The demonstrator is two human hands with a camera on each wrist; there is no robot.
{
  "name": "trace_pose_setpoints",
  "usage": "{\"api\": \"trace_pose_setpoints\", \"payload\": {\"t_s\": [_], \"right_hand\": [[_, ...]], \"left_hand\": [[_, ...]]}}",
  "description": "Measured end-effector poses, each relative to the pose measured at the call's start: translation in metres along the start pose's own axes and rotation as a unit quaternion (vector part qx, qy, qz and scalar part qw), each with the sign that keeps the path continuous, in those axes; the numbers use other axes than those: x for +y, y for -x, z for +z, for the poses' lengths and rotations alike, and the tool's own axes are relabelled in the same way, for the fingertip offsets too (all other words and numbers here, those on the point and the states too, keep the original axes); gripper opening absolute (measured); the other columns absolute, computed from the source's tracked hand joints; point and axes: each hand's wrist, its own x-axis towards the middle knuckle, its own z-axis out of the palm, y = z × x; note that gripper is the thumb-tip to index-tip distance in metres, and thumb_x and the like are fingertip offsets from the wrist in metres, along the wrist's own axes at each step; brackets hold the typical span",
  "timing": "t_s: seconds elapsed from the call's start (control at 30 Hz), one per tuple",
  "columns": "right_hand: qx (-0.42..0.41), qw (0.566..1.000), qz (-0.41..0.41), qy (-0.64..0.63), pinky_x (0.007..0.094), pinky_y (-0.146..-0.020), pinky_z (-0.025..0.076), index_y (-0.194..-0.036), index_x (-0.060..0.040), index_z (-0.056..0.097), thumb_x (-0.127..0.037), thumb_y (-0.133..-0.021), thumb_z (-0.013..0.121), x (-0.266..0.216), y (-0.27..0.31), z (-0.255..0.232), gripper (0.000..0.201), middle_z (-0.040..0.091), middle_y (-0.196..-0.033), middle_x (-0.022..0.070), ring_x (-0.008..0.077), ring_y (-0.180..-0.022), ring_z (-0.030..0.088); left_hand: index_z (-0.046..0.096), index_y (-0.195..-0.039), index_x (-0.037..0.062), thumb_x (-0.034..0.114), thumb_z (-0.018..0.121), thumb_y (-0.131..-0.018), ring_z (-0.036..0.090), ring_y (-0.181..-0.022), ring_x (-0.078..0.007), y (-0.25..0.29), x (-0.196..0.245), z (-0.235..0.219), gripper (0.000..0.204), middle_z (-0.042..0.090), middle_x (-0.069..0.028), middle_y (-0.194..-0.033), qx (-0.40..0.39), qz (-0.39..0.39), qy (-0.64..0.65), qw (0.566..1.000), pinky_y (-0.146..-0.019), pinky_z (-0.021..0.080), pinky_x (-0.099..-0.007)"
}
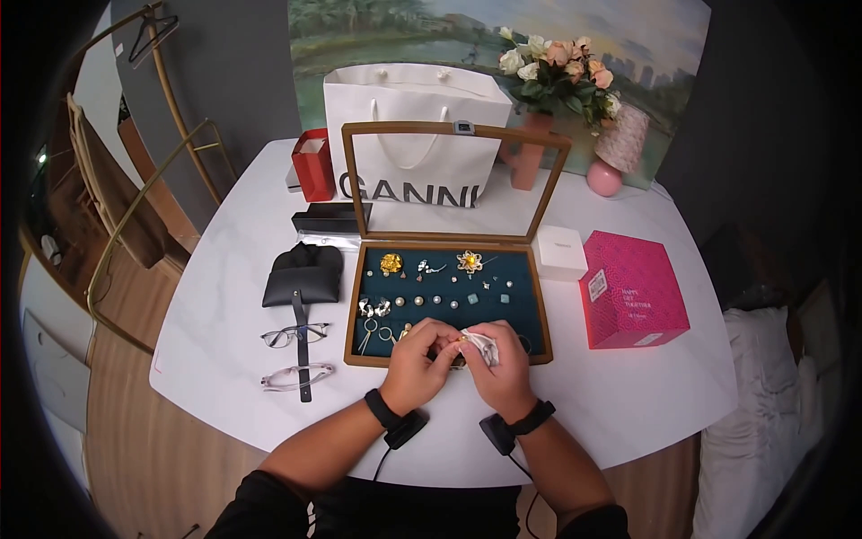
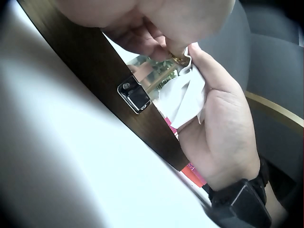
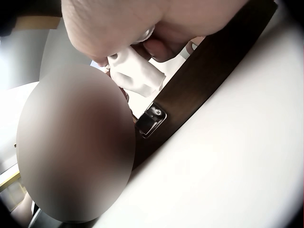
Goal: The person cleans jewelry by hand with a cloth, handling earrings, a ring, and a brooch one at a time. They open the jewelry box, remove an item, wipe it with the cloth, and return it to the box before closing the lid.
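Note:
Both hands meet over the front edge of an open wooden jewelry case lined in dark green. My right hand holds a crumpled white cloth between thumb and fingers. My left hand pinches a small gold-coloured piece of jewelry, which touches the cloth; its exact kind I cannot tell. Fingers hide most of this piece in the head view. Inside the case lie a gold flower brooch, a gold rose-shaped piece, pearl-like studs and silvery earrings.
The case's glass lid stands raised behind, before a white paper bag. To the left are two pairs of glasses and a black pouch. A pink box and a white box stand right.

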Motion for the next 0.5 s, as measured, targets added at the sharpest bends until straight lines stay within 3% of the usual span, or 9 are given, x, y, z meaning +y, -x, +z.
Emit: {"api": "trace_pose_setpoints", "payload": {"t_s": [0.4,0.5], "right_hand": [[0.005,0.998,-0.054,0.040,0.0375,-0.086,0.058,-0.119,-0.0035,0.074,-0.002,-0.096,0.081,-0.001,0.001,-0.002,0.024,0.066,-0.116,0.0147,0.0316,-0.099,0.070],[0.000,0.997,-0.059,0.042,0.0376,-0.087,0.058,-0.119,-0.0035,0.074,-0.002,-0.096,0.082,-0.004,0.001,-0.003,0.024,0.066,-0.116,0.0147,0.0323,-0.100,0.070]], "left_hand": [[0.073,-0.109,-0.0012,0.002,0.080,-0.099,0.067,-0.078,-0.0108,0.005,-0.002,0.002,0.013,0.074,-0.0064,-0.096,-0.014,0.005,-0.009,1.000,-0.073,0.056,-0.0256],[0.071,-0.114,-0.0015,0.001,0.077,-0.102,0.068,-0.084,-0.0082,0.010,-0.011,0.010,0.014,0.076,-0.0046,-0.101,0.010,-0.091,0.139,0.986,-0.078,0.057,-0.0242]]}}
